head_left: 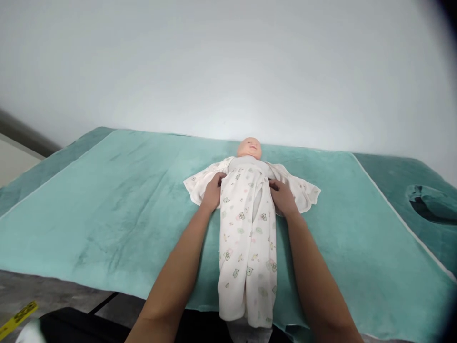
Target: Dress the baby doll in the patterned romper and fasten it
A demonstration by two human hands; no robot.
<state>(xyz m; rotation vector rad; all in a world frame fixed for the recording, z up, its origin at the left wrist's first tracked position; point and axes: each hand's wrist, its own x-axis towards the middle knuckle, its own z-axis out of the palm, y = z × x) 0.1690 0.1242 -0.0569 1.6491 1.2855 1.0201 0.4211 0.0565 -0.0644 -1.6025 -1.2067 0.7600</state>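
A baby doll [249, 148] lies on its back with its head toward the wall. White printed baby trousers [246, 247] cover it from the waist down, their legs reaching past the table's near edge. A matching printed jacket [303, 190] is spread out beneath the doll on both sides, over a plain light top [250, 164]. My left hand [213, 191] is closed at the left side of the trousers' waist. On the opposite side, my right hand [283, 195] has its fingers curled at the waist edge. The fingertips are partly hidden by the cloth.
A teal cloth [107, 205] covers the bed-like table, which stands against a white wall [228, 66]. An oval opening [433, 205] is at the right end. Yellow-and-black tape [17, 319] shows on the floor at lower left.
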